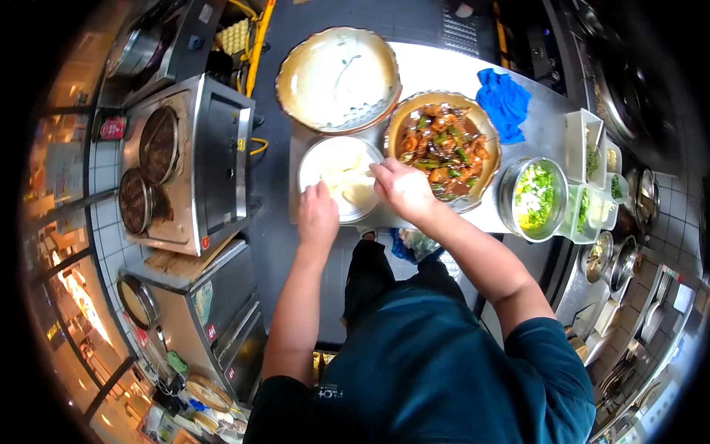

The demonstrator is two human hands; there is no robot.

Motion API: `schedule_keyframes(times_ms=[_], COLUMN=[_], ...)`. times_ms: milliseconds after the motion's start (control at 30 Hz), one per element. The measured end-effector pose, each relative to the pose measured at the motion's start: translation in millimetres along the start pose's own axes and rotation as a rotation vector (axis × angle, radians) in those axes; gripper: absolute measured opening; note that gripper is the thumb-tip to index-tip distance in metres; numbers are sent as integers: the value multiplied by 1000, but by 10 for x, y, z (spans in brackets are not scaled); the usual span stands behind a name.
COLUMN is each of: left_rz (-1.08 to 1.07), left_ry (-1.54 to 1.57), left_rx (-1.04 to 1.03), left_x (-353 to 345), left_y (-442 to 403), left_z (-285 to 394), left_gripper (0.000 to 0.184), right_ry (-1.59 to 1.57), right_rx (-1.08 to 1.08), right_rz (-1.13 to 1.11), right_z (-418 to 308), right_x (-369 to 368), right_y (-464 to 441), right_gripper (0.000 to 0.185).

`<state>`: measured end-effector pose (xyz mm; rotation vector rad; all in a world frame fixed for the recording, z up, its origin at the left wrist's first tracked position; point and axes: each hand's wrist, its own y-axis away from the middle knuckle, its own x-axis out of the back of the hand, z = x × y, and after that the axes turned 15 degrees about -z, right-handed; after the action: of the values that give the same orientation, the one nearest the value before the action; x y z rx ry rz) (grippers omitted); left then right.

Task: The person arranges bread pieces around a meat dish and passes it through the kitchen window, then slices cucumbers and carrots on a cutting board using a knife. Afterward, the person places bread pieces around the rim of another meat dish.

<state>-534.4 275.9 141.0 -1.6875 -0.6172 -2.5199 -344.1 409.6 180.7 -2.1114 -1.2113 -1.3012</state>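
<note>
Pale food pieces (357, 194) lie in a white bowl (305, 172), between the fingertips of both hands. Beyond the fingers, a wide dish (325, 81) with a scalloped rim and a painted sprig inside takes up the far side of the metal table (436, 66). Close by the right hand (403, 191) stands a brown-edged dish (464, 203) full of glossy, dark-sauced food (444, 144) with green pieces; the hand partly covers its near left edge in this view, so it crowds that side most. Further right of those fingers are a crumpled blue cloth (504, 106), a steel bowl (506, 207) of chopped green and white bits (537, 191), and a cluster of clear containers (584, 148). Well to the left of the left hand (319, 214) is a steel unit (181, 214) with two round brown plates (158, 146) on top. As for the pale food, it looks creamy yellow and smooth, in irregular rounded lumps, spread over part of the bowl. Both hands have their fingers bent and narrow, tips gathered at the food; I cannot tell whether either one grips a piece.
</note>
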Motion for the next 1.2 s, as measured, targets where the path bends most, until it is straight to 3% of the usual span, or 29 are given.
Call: schedule_keyframes(times_ms=[133,167,233,267,333,400,467,600,667,733,800,833,867,900,933,967,1000,1033,1067,1167,1200], left_rz=[360,320,229,222,202,261,283,164,101,-195,-440,-163,-239,-378,-278,-261,-167,-99,-24,68,131], left_ry=[75,224,511,568,680,537,353,97,1,162,317,-45,108,108,163,340,383,51,123,339,453], left_rx=[-111,-45,91,-2,-191,-398,-460,-605,-635,-467,-274,-560,-481,-443,-333,-374,-509,-537,-550,-465,-421], left_x=[202,321,655,616,538,469,394,281,240,225,337,51,143,223,-109,-109,-229,34,185,620,638], left_y=[87,57,18,-107,-561,-1080,-1543,-2298,-2468,-2478,-2518,-2584,-2481,-2468,-2626,-2579,-2600,-2371,-2165,-1587,-1342], left_z=[74,251,769,916,1206,1554,1870,2166,2271,2392,2527,2374,2438,2470,2345,2322,2227,2267,2202,1890,1660], left_gripper=[30,28,23,21,19,15,15,13,13,16,22,28,24,23,22,22,23,23,23,27,28], right_ry=[-303,-602,-970,-1154,-1088,-873,-525,-473,-387,-177,-83,-49,-14,-6,-30,-87,10,-32,-73,-18,-125], right_rx=[-150,-396,-522,-555,-525,-589,-533,-543,-524,-377,-365,-381,-374,-332,-380,-249,-283,-331,-390,-180,-199], right_rz=[389,283,300,314,353,399,438,386,372,408,329,300,285,411,266,407,316,313,299,374,286], right_z=[526,713,1211,1408,1786,1927,2218,2384,2383,2401,2405,2388,2409,2548,2419,2744,2508,2256,2032,1549,1301], right_x=[365,525,695,806,891,1075,1029,1045,1038,962,872,825,734,493,669,270,555,773,914,974,1004], right_y=[337,451,590,625,675,639,614,550,502,439,342,316,270,194,249,200,259,278,257,191,188], right_gripper=[26,25,20,18,16,14,17,18,15,11,7,8,9,11,12,15,18,20,21,23,26])
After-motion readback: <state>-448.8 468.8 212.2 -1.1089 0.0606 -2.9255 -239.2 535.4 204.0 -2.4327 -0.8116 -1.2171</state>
